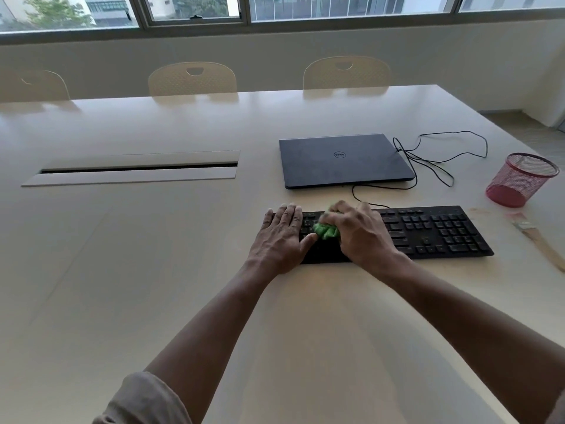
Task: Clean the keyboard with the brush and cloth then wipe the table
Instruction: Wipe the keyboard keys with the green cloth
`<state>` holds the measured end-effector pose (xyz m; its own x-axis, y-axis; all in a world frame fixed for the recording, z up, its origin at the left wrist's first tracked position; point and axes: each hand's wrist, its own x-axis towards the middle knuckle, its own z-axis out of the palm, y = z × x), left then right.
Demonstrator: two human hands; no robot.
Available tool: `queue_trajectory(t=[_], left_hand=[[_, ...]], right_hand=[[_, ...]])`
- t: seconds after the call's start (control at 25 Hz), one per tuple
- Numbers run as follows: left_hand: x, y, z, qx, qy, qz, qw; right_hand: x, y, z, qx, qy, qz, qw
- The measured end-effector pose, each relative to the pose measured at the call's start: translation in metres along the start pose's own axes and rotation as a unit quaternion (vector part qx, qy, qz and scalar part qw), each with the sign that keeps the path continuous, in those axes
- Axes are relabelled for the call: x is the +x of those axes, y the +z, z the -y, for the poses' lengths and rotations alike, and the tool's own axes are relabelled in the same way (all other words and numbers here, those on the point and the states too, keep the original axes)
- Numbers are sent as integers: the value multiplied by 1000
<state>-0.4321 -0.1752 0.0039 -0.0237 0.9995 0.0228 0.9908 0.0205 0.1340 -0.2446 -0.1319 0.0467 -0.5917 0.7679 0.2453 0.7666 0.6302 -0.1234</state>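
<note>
Right hand (359, 232): fingers curled round green cloth (327, 231), pressing it on left-centre keys; wrist low, forearm angled in from right.
Left hand (279, 237): flat, fingers straight, bracing keyboard (428, 232) at left end.
Risk: hard rub could pop a keycap or skid keyboard w/o brace; cable (440, 162) may snag.
Brush (541, 243): idle on bench (153, 255), right of keyboard.

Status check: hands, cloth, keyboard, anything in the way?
Left hand flat on keyboard, steadying. Right hand grips green cloth on the keys. Brush idle on table, right of keyboard. Nothing blocking.
</note>
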Motion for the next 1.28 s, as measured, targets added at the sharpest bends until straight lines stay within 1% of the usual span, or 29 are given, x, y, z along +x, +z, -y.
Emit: queue_trajectory(t=[0.08,0.12,0.32,0.4,0.48,0.56,0.64,0.68,0.76,0.88,0.96,1.04,1.16,1.28], left_hand=[[0,0,0,-1,1,-3,1000],[0,0,0,-4,0,-3,1000],[0,0,1,-6,-1,8,1000],[0,0,0,-6,0,5,1000],[0,0,1,-8,1,0,1000],[0,0,1,-6,5,-2,1000],[-1,0,1,-3,6,0,1000],[-1,0,0,-6,5,0,1000],[-1,0,1,-10,2,1,1000],[-1,0,1,-9,0,2,1000],[-1,1,1,-11,2,0,1000],[-1,2,2,-10,3,-6,1000],[0,1,2,-9,4,-5,1000],[-1,1,1,-6,3,-5,1000]], right_hand=[[-22,-4,-8,-5,-5,-14,1000],[-28,-5,-15,-6,7,-19,1000],[-24,-7,-46,-10,142,-54,988],[-19,-8,-41,15,171,-76,982],[-15,-6,-19,44,147,-90,984],[-16,1,8,52,103,-83,990],[-22,8,23,21,73,-68,995],[-25,9,19,3,73,-67,995],[-29,5,-2,-22,111,-67,991],[-32,-5,-41,-48,207,-55,976],[-33,-12,-52,-54,248,-59,966],[-31,-15,-39,-22,238,-76,968],[-31,-8,7,37,162,-97,981],[-42,14,35,21,89,-92,992]])
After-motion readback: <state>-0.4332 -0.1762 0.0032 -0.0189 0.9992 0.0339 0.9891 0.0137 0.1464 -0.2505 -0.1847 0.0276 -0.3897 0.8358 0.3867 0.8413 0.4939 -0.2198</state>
